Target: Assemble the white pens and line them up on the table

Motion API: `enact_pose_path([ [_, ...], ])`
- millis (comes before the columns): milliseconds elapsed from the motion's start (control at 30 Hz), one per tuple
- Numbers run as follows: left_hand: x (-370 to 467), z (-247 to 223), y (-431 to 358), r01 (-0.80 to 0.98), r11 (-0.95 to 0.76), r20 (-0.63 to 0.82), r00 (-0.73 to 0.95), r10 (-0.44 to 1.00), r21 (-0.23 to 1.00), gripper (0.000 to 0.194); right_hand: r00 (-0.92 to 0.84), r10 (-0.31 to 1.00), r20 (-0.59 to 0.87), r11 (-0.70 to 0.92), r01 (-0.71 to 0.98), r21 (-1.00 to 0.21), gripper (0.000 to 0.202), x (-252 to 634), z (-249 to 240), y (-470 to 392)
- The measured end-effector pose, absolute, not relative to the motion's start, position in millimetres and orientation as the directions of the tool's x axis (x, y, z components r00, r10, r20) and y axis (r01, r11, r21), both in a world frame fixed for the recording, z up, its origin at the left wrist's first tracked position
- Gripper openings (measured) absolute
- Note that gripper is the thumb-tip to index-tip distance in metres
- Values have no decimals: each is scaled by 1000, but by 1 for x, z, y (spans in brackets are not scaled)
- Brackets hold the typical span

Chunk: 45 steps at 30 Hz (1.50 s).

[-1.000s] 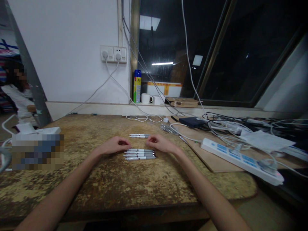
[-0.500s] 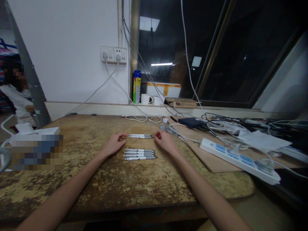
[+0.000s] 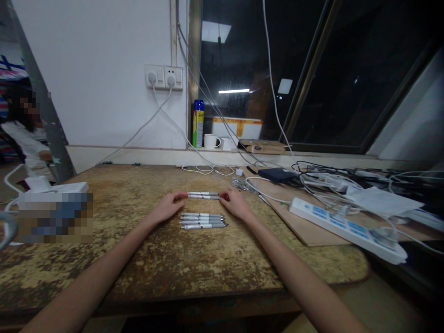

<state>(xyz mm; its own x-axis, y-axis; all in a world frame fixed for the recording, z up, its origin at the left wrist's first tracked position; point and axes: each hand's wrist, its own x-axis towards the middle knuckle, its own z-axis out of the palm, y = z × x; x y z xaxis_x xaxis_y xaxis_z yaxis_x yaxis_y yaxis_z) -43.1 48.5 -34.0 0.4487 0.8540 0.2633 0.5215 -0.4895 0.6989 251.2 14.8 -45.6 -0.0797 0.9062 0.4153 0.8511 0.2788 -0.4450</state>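
Two white-and-grey pens (image 3: 203, 195) lie side by side, crosswise, on the worn wooden table. At their left end my left hand (image 3: 169, 206) has its thumb and fingertips closed on the tip of a pen. My right hand (image 3: 234, 201) pinches the opposite end, its fingers bent together. The fingertips partly hide the pen ends. Nearer to me, between my forearms, rests a row of several similar pens (image 3: 203, 220), roughly parallel, touched by neither hand.
To the right, a white power strip (image 3: 347, 231) and tangled cables lie on a brown board (image 3: 305, 233). Behind my right hand is a small clear packet (image 3: 243, 185). A spray can (image 3: 198, 124) and mug (image 3: 211, 141) stand on the sill. A person (image 3: 26, 129) is at far left.
Both hands have closed in on the ends of the far pens, the right one moving slightly left. The gap between the two far pens shows more. The nearer row stays put.
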Motion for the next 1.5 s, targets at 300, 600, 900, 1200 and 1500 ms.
enact_pose_path([
  [300, -39, -37, 52, 341, -435, 325, 336, 884, 833, 51, -118, 889, 442, 341, 816, -468, 18, 254, -37, 12],
  [600, -29, -10, 21, 337, -565, 349, 524, 777, 753, 30, -245, 874, 420, 473, 630, -616, 23, 235, -29, 4],
  [900, -25, -3, 11, 442, -612, 345, 545, 764, 656, 33, -419, 800, 429, 562, 774, -292, 21, 222, -23, -13],
  [1200, -22, 9, 1, 574, -809, 479, 678, 557, 127, 33, -406, 831, 382, 478, 871, -113, 24, 220, -18, -20],
  [1500, -15, 4, -5, 697, -716, 390, 650, 652, 37, 34, -360, 862, 356, 402, 914, -49, 24, 215, -14, -26],
])
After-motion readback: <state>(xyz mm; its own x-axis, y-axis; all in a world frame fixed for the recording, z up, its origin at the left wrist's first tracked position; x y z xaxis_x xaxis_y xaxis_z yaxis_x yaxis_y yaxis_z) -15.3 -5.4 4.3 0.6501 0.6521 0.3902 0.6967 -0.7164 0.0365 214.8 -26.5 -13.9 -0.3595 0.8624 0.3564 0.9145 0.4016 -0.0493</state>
